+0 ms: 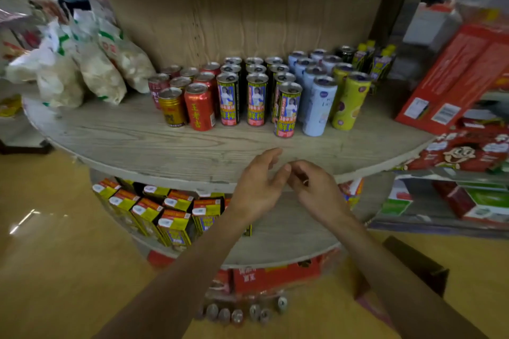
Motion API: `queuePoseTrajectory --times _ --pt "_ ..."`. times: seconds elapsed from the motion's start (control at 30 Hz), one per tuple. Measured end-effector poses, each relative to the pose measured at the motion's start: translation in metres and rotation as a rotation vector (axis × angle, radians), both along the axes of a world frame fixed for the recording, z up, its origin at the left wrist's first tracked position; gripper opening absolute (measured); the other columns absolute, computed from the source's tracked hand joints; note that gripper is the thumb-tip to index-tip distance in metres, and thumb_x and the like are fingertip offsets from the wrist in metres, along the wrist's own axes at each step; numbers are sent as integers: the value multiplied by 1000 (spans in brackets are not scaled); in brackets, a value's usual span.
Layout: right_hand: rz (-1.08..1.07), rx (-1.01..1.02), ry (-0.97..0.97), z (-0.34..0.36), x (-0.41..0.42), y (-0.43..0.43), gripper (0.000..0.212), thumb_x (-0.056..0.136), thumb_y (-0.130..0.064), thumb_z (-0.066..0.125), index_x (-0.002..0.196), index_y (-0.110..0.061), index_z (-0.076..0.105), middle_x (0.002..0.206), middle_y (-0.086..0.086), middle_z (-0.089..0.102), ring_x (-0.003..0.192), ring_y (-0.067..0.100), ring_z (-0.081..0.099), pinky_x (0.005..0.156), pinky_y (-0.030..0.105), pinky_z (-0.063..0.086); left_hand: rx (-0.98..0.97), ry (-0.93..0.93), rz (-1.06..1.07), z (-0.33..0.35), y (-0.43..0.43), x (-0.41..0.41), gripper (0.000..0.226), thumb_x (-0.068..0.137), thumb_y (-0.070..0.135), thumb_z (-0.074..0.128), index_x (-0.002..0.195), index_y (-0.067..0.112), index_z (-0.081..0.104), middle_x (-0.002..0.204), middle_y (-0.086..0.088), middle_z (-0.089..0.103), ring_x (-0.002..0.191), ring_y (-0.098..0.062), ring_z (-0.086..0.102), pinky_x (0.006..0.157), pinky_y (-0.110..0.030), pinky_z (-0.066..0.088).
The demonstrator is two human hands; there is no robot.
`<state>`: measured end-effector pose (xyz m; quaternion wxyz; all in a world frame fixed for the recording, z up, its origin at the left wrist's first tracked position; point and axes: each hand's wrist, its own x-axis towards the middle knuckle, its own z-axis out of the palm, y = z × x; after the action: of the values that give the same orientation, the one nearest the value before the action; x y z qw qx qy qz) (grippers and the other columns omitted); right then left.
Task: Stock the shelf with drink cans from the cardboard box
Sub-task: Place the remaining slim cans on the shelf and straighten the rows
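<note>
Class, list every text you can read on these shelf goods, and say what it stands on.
"王老吉": red can.
"30年": front tall can; its other print is blurred.
Pale blue can, yellow cartons, red box: too blurred to read.
</note>
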<state>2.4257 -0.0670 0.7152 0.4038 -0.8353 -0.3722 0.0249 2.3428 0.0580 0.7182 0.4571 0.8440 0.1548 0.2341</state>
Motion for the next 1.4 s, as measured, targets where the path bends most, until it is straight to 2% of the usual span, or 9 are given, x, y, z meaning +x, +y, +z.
queuePoseTrajectory --times 0.17,0.3,0.47,0.6,0.67,0.83,1.0,1.27,1.4 --pt "18 -30 37 -24 -41 -25 9 98 -23 60 105 -23 66 89 -12 66 81 6 60 68 13 43 -1 18 -52 -19 -20 -35 45 99 35 59 140 18 57 128 -2 64 116 -9 59 101 -23 45" --pt "48 -145 176 -59 -64 -41 28 99 -28 56 124 -18 64 112 -2 72 99 15 68 82 31 53 -26 91 -96 -47 -38 -57 58 90 44 49 141 16 56 129 -2 64 118 -11 59 103 -28 46" --pt "43 -314 286 -117 -80 -67 34 99 -28 58 132 -20 59 129 -1 66 114 15 63 80 23 40 -74 283 -115 -108 -56 -78 49 102 38 57 145 16 51 144 -2 57 132 -13 52 109 -29 41" --pt "62 -303 377 -170 -85 -89 32 99 -24 61 131 -23 62 128 -9 64 114 8 61 76 3 37 -122 390 -124 -156 -75 -83 47 103 39 54 146 21 50 147 3 53 135 -11 49 106 -22 36" --pt "25 -324 449 -201 -85 -100 35 99 -29 61 133 -26 60 132 -6 63 115 10 61 80 9 40 -144 438 -107 -182 -86 -83 51 101 46 53 145 20 51 146 2 55 133 -13 51 103 -21 37" --pt "1 -395 575 -295 -71 -123 41 99 -33 60 139 -23 56 138 -1 60 118 14 61 95 28 47 -246 542 -69 -271 -115 -72 69 87 69 41 139 26 55 137 8 60 127 -9 55 105 -37 47" --pt "-39 -427 706 -404 -65 -148 45 99 -37 57 141 -23 52 140 -5 58 118 12 59 96 28 49 -341 636 -40 -374 -140 -64 47 101 49 52 143 27 52 143 12 55 133 -6 49 108 -33 43" --pt "-71 -487 794 -593 -63 -156 45 100 -35 56 143 -21 51 140 -3 59 120 15 59 93 29 48 -376 732 -57 -565 -151 -56 57 98 55 49 147 26 48 146 5 53 135 -11 49 109 -36 43" --pt "-94 -490 806 -678 -56 -148 41 101 -32 56 139 -20 53 134 -1 62 115 15 62 93 30 49 -401 743 -59 -648 -147 -43 51 102 42 54 148 22 46 148 2 52 137 -13 47 109 -34 42"
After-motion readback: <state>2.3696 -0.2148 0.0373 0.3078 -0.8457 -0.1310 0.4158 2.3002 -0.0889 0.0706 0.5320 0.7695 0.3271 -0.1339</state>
